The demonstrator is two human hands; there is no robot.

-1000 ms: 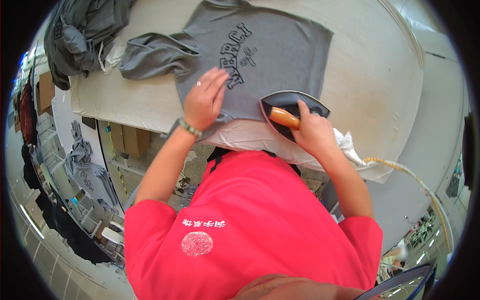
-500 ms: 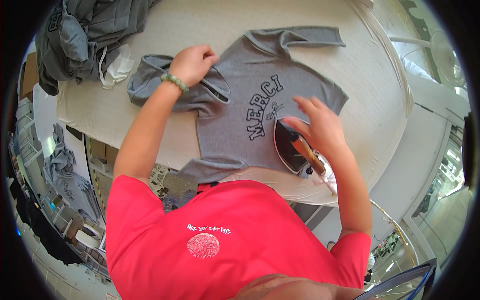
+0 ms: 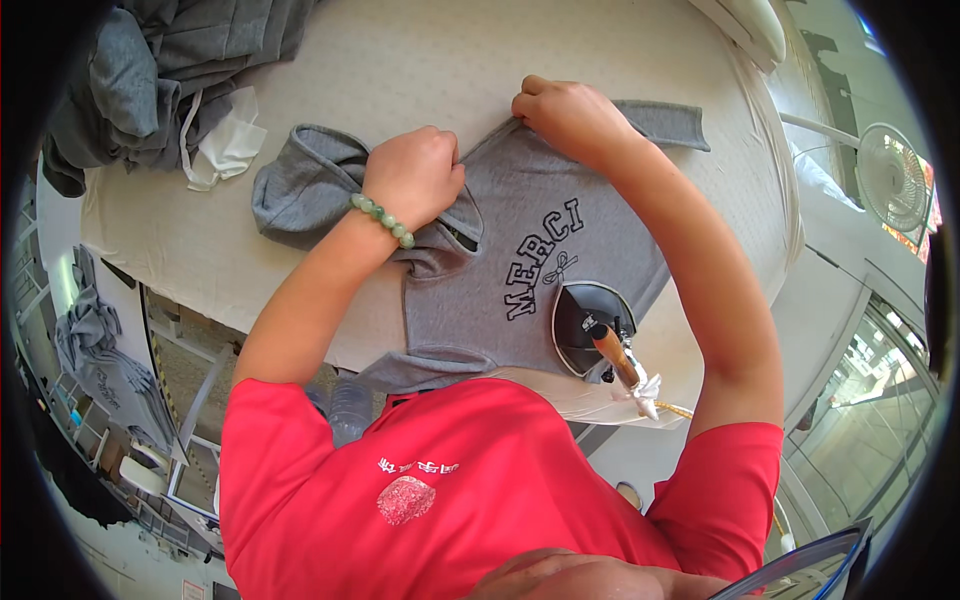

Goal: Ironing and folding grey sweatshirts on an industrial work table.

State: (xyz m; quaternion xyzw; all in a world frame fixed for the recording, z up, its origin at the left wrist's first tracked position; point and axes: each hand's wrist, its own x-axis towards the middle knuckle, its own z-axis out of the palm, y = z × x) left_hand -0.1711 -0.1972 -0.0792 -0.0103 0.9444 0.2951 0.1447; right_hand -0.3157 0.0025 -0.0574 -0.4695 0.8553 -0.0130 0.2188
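Note:
A grey hooded sweatshirt [image 3: 455,315] with dark outlined lettering lies spread on the padded table, its hood toward the left. My left hand [image 3: 412,175], a green bead bracelet at its wrist, is closed on the fabric where the hood meets the neck. Farther right, my right hand [image 3: 568,115] pinches the sweatshirt's far edge, by the shoulder and the upper part of the far sleeve. An iron [image 3: 582,322] with a dark body and a wooden handle rests on the lower front of the sweatshirt, below the lettering, with neither hand on it.
The table [image 3: 400,60] has a pale cloth cover. Dark grey garments [image 3: 215,50] are heaped at the far left beside a white cloth piece [image 3: 228,140]. More grey garments [image 3: 115,355] hang at left, below table level. A white fan [image 3: 890,178] stands at right.
My right hand has left the area by the iron handle and moved up to the far shoulder, taking hold of the fabric. My left hand has shifted slightly right along the neck; the iron stays on the sweatshirt.

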